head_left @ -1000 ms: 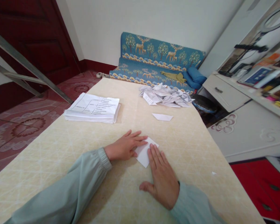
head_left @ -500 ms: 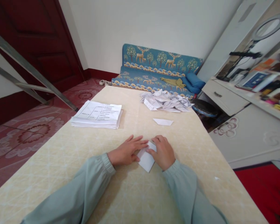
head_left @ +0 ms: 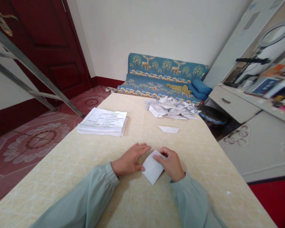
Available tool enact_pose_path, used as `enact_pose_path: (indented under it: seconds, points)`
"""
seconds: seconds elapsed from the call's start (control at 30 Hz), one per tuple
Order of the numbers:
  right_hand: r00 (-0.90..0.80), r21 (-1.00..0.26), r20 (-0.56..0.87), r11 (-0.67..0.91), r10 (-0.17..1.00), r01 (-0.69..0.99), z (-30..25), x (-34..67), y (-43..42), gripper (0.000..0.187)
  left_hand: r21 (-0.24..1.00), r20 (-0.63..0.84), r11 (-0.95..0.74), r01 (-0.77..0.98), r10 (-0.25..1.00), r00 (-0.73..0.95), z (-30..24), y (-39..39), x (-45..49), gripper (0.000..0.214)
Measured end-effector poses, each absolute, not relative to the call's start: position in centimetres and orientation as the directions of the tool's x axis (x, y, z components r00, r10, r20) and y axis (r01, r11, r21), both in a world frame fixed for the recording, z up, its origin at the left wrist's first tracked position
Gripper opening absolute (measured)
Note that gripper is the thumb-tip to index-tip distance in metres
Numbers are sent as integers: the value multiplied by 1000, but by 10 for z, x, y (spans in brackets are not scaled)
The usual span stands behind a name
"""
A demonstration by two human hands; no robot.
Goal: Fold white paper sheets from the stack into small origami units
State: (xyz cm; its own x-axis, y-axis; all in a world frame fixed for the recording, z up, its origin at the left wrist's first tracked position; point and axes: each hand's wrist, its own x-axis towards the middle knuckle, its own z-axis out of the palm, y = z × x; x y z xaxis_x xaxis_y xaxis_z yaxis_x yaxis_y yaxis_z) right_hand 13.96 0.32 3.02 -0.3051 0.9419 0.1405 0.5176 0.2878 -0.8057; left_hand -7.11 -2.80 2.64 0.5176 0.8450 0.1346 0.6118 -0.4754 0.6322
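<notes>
A small folded piece of white paper lies in a diamond position near the middle of the table, its right side lifted slightly. My right hand pinches its upper right edge between thumb and curled fingers. To the left, my left hand rests with fingers stretched out, its thumb tip touching the paper's left corner. Beyond my hands lies a folded paper strip with slanted ends. Farther back is a heap of folded paper pieces.
A stack of printed sheets sits at the table's left edge. A tiny paper scrap lies on the right of the table. Behind stands a blue patterned sofa; a metal ladder leans at left, a cabinet at right.
My right hand has closed on the paper's edge and raised that side a little. My left fingers have slid off the paper's top. The whole view has shifted slightly.
</notes>
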Motion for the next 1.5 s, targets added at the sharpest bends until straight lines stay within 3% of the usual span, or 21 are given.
enact_pose_path:
  seconds: [0.13,0.27,0.37,0.43,0.57,0.73,0.97,1.23,1.5]
  points:
    - [-301,-920,126,225,945,322,32,137,4,19,627,237,-527,573,830,505,26,-27,-71,57]
    - [-243,-951,118,180,963,250,33,137,6,21,655,288,-532,538,833,472,29,-27,-69,25]
    - [-141,-967,139,165,980,196,30,135,6,23,735,264,-459,499,871,413,31,-27,-65,24]
    - [-80,-986,134,141,988,91,28,132,5,25,827,214,-330,455,933,289,30,-28,-62,30]
    - [-185,-993,72,52,980,-110,26,125,3,36,978,90,-81,193,995,-37,26,-29,-55,30]
    - [-292,-1000,0,-3,957,-7,27,118,-2,35,999,37,-30,40,986,-164,25,-29,-46,28]
    - [-254,-998,-11,-24,967,-50,27,112,-7,34,988,44,-36,-151,998,53,29,-32,-35,26]
    - [-343,-999,1,-16,939,-49,26,112,-6,34,982,40,-31,-184,998,44,26,-31,-36,23]
    - [-479,-995,-19,29,878,93,25,114,-10,27,985,-58,41,-168,993,-99,28,-28,-47,26]
